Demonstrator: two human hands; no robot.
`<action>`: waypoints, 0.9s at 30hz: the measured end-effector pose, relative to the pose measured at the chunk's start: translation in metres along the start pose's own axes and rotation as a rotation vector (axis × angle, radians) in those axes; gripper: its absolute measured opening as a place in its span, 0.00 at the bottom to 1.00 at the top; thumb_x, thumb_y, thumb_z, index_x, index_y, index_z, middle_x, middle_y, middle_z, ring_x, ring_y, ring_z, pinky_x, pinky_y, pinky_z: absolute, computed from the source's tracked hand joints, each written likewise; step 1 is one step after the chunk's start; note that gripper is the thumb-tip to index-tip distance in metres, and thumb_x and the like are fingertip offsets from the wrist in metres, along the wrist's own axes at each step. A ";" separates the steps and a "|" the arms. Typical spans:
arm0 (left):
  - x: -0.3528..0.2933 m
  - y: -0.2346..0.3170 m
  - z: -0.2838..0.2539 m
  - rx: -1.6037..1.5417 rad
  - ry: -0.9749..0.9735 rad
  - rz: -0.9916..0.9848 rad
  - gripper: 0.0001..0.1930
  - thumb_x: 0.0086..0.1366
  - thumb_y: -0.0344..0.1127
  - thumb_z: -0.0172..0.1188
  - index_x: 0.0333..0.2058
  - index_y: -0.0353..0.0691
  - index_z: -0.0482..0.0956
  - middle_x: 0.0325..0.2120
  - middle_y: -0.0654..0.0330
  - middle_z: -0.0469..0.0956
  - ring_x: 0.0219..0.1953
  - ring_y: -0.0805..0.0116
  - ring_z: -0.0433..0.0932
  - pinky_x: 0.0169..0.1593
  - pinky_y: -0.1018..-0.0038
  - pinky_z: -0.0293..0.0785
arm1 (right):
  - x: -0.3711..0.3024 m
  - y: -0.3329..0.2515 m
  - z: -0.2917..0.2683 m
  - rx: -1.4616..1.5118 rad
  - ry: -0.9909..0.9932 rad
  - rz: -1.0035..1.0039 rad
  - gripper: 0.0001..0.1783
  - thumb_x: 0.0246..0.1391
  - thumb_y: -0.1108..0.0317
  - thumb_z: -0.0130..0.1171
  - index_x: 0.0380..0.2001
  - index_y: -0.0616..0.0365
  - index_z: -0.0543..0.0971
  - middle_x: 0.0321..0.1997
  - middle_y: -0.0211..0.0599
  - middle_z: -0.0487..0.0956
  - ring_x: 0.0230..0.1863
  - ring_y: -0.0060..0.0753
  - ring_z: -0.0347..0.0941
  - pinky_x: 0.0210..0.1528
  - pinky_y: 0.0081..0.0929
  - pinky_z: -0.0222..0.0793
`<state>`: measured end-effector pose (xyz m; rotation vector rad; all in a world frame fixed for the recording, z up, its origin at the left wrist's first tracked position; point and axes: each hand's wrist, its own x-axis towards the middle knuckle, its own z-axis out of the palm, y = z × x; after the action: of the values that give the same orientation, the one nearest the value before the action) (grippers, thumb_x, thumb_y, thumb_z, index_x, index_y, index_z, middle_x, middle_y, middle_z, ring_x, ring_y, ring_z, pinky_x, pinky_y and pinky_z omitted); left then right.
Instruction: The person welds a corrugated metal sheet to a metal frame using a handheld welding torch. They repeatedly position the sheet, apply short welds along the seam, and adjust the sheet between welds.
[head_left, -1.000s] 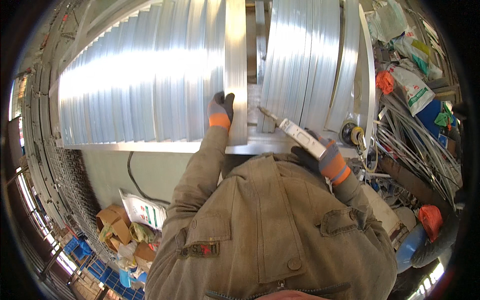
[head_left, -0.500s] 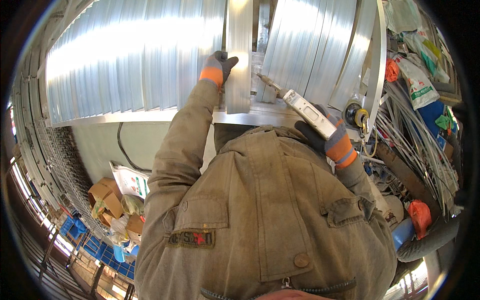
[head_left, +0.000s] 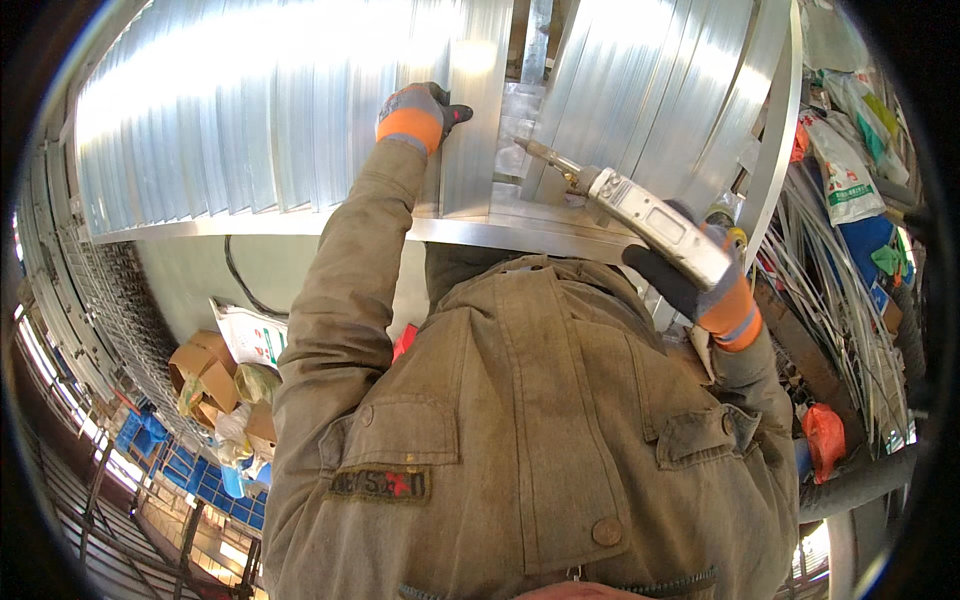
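My left hand (head_left: 418, 112), in a grey and orange glove, presses flat on a vertical aluminium slat (head_left: 475, 130) of a shiny metal panel (head_left: 250, 120). My right hand (head_left: 695, 280), in a dark glove with an orange cuff, grips a silver handheld welding torch (head_left: 650, 218). The torch's thin nozzle (head_left: 540, 155) points up and left at the gap between the slat and the neighbouring panel (head_left: 650, 90). A horizontal aluminium rail (head_left: 520, 232) runs under both panels.
Bundles of metal strips and wires (head_left: 840, 290) hang at the right with coloured bags (head_left: 840, 170) and an orange object (head_left: 825, 440). Cardboard boxes (head_left: 205, 370) and a white sack (head_left: 250, 335) lie on the floor at the lower left. A black cable (head_left: 235, 275) curls below the rail.
The view has moved closer to the panels. My left hand has slid higher up the slat, and the torch nozzle has come nearer the joint beside it.
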<state>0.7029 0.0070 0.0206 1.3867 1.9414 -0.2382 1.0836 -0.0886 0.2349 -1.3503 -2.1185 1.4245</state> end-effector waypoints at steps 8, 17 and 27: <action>0.010 -0.007 -0.004 -0.050 -0.091 0.006 0.33 0.61 0.61 0.79 0.57 0.43 0.90 0.47 0.53 0.92 0.53 0.51 0.89 0.58 0.56 0.84 | 0.051 -0.002 -0.035 0.147 -0.103 0.034 0.27 0.63 0.71 0.80 0.63 0.63 0.85 0.57 0.46 0.91 0.56 0.37 0.88 0.58 0.34 0.83; 0.018 -0.005 -0.003 0.013 -0.124 0.003 0.33 0.62 0.61 0.80 0.56 0.43 0.89 0.48 0.52 0.92 0.53 0.50 0.89 0.59 0.54 0.84 | 0.087 0.020 -0.035 0.074 -0.198 -0.142 0.26 0.64 0.69 0.80 0.63 0.63 0.85 0.58 0.45 0.91 0.55 0.39 0.89 0.56 0.33 0.84; 0.014 0.002 -0.010 0.022 -0.157 -0.047 0.29 0.64 0.62 0.78 0.54 0.47 0.90 0.50 0.54 0.91 0.56 0.49 0.88 0.61 0.53 0.83 | 0.125 0.064 0.037 0.225 -0.558 -0.099 0.20 0.71 0.67 0.68 0.62 0.58 0.84 0.55 0.45 0.90 0.49 0.46 0.88 0.58 0.34 0.82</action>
<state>0.6982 0.0239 0.0195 1.2971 1.8481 -0.3798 1.0284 -0.0047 0.1298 -0.8144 -2.1960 2.1057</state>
